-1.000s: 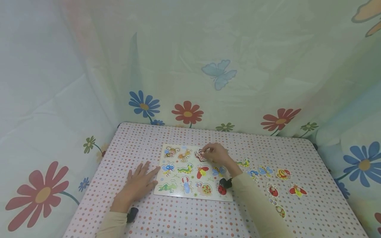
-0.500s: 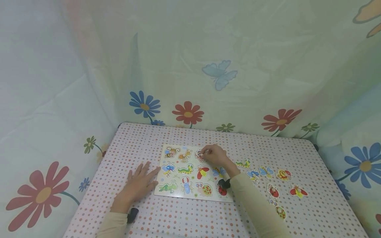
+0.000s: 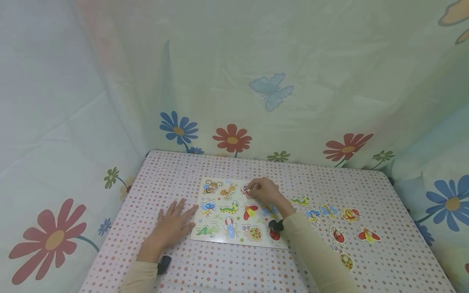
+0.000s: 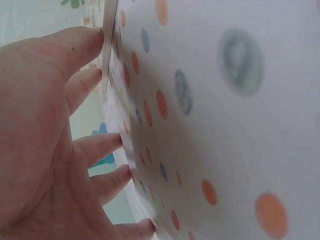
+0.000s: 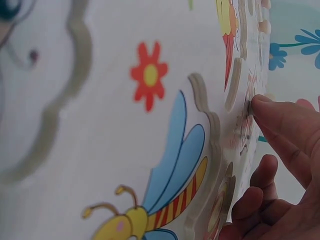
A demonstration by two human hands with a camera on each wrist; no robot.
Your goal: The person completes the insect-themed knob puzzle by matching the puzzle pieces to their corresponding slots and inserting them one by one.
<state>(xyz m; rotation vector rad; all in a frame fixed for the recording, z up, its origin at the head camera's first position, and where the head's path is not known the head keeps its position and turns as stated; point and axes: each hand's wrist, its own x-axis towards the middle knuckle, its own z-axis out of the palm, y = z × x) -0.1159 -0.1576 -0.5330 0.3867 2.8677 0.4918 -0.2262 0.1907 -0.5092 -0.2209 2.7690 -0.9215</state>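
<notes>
My right hand (image 3: pixel 266 191) pinches a reddish-brown striped spider puzzle piece (image 3: pixel 245 190) at the top row of the wooden puzzle board (image 3: pixel 264 241). In the right wrist view, thumb and forefinger (image 5: pixel 270 107) close on it right at the board's surface, the other fingers curled below. The hand hides much of the piece and the board's top right corner. Beside the board's left edge, my left hand (image 3: pixel 170 230) lies with fingers spread. Its thumb (image 4: pixel 85 45) touches the board's side in the left wrist view, while other fingertips rest on the dotted tablecloth (image 4: pixel 240 140).
Several loose insect pieces lie right of the board, among them a green caterpillar (image 3: pixel 300 200), a blue-winged bee (image 3: pixel 329 211), a snail (image 3: pixel 350 215), a ladybug (image 3: pixel 337 235) and a red-winged bug (image 3: pixel 368 235). A flowered curtain (image 3: pixel 220 81) surrounds the table.
My right hand has dipped slightly onto the board with the spider piece, then stayed almost in place. The left hand has not moved.
</notes>
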